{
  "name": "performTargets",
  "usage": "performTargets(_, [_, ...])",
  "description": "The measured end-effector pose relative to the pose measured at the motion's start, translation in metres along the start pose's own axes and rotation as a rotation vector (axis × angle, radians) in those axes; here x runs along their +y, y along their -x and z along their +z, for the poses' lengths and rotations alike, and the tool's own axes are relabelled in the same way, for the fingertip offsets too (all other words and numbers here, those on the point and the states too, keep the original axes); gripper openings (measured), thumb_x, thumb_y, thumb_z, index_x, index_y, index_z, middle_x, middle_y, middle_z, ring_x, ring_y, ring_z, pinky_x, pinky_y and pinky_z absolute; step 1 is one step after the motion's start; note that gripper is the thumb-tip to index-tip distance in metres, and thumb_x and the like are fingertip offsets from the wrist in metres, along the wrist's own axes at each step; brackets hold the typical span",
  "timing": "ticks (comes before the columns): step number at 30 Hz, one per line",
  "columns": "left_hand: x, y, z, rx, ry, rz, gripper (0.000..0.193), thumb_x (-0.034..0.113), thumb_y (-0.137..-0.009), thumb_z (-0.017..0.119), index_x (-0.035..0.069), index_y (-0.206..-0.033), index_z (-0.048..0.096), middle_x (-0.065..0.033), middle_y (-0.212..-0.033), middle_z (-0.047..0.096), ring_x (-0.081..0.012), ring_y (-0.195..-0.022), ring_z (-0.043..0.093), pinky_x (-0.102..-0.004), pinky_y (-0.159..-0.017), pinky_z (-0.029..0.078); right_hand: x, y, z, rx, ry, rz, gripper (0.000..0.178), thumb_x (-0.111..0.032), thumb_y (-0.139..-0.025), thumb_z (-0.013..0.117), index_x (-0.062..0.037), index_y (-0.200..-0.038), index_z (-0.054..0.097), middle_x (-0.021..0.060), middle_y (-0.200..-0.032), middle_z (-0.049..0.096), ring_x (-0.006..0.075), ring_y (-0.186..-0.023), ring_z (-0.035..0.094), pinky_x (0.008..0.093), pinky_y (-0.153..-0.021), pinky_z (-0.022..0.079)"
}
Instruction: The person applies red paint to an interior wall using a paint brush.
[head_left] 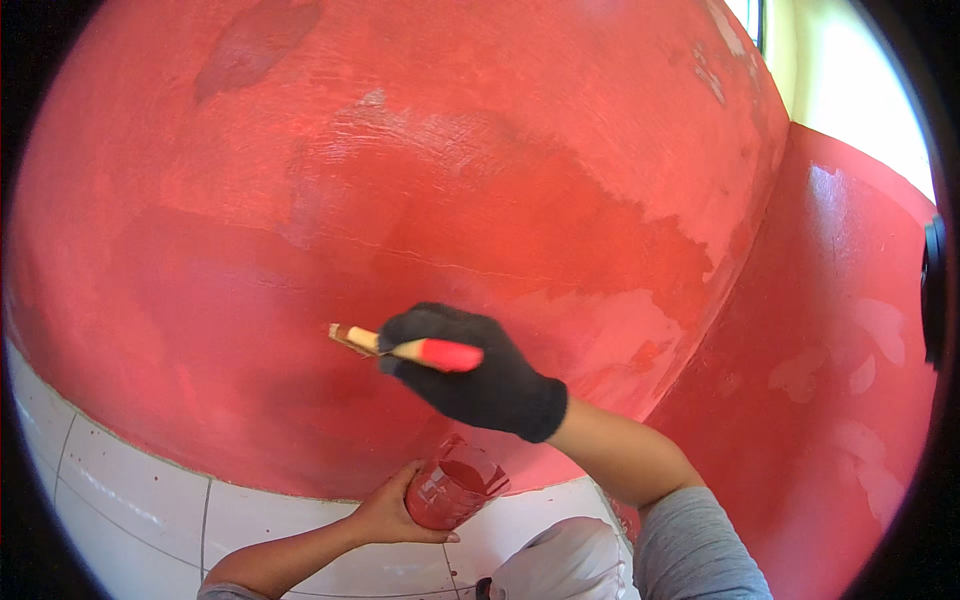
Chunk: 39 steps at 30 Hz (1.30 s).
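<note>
My right hand (460,372), in a black knitted glove, is closed round a paintbrush (408,349) with a pale wooden handle and a red end. The brush's bristles point left, close to a red wall (400,240); I cannot tell if they touch it. Below, my bare left hand (398,512) grips a clear cup (452,485) from its left side. Red paint coats the cup inside, and its mouth tilts up and to the right. Darker, glossy red patches spread over the wall's middle, beside paler, duller red.
White floor tiles (130,490) with red spatters run along the wall's foot. At the right, a second red wall (800,400) meets the first in a corner. A dark object (933,290) stands at the far right edge. My knee (565,562) shows below the cup.
</note>
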<state>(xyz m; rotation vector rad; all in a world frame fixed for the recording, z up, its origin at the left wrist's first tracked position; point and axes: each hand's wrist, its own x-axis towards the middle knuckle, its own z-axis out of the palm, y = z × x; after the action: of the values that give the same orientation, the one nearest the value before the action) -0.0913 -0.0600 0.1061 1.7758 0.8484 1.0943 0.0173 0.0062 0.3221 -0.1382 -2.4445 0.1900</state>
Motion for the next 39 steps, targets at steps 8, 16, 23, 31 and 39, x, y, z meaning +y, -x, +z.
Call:
performTargets(8, [0.000, -0.002, 0.010, 0.043, 0.003, 0.035, 0.101, 0.036, -0.053, 0.091, -0.001, -0.128, 0.034, -0.0146, -0.125, 0.049, -0.0247, -0.115, 0.052, -0.0363, -0.097, 0.044, 0.007, 0.096, -0.027, 0.587, -0.005, 0.381, 0.017, -0.005, -0.085, 0.066, -0.0015, -0.098, 0.056, 0.0086, -0.091, 0.061, 0.0153, -0.080, 0.061, 0.0321, -0.070, 0.050])
performTargets(16, [-0.006, -0.005, 0.020, 0.084, 0.043, 0.023, 0.101, 0.027, -0.053, 0.092, 0.000, -0.130, 0.032, -0.0139, -0.125, 0.049, -0.0234, -0.116, 0.051, -0.0362, -0.097, 0.044, 0.032, 0.167, 0.006, 1.009, -0.463, 0.604, 0.018, -0.005, -0.088, 0.059, -0.0008, -0.102, 0.049, 0.0091, -0.089, 0.058, 0.0168, -0.073, 0.061, 0.0291, -0.066, 0.052])
performTargets(23, [-0.013, -0.014, 0.028, 0.089, 0.119, 0.038, 0.104, 0.021, -0.053, 0.092, 0.001, -0.134, 0.029, -0.0133, -0.128, 0.046, -0.0231, -0.119, 0.048, -0.0367, -0.099, 0.043, 0.039, 0.186, 0.010, 1.000, -0.468, 0.640, 0.013, -0.004, -0.090, 0.053, -0.0021, -0.102, 0.049, 0.0130, -0.093, 0.059, 0.0216, -0.074, 0.060, 0.0345, -0.067, 0.051])
performTargets(31, [-0.033, -0.024, 0.032, 0.117, 0.141, 0.029, 0.113, 0.021, -0.050, 0.093, 0.002, -0.138, 0.025, -0.0131, -0.129, 0.045, -0.0231, -0.121, 0.046, -0.0394, -0.101, 0.040, 0.044, 0.196, -0.002, 1.077, -0.503, 0.597, 0.017, -0.002, -0.089, 0.057, -0.0005, -0.104, 0.049, 0.0100, -0.088, 0.056, 0.0169, -0.072, 0.058, 0.0309, -0.066, 0.050])
performTargets(39, [-0.046, -0.018, 0.035, 0.234, 0.110, 0.075, 0.109, 0.028, -0.051, 0.092, 0.001, -0.136, 0.030, -0.0148, -0.130, 0.045, -0.0234, -0.122, 0.044, -0.0374, -0.103, 0.036, 0.030, 0.199, -0.018, 1.028, -0.478, 0.580, 0.026, -0.025, -0.096, 0.049, -0.0027, -0.111, 0.048, 0.0073, -0.090, 0.053, 0.0176, -0.078, 0.057, 0.0300, -0.063, 0.048])
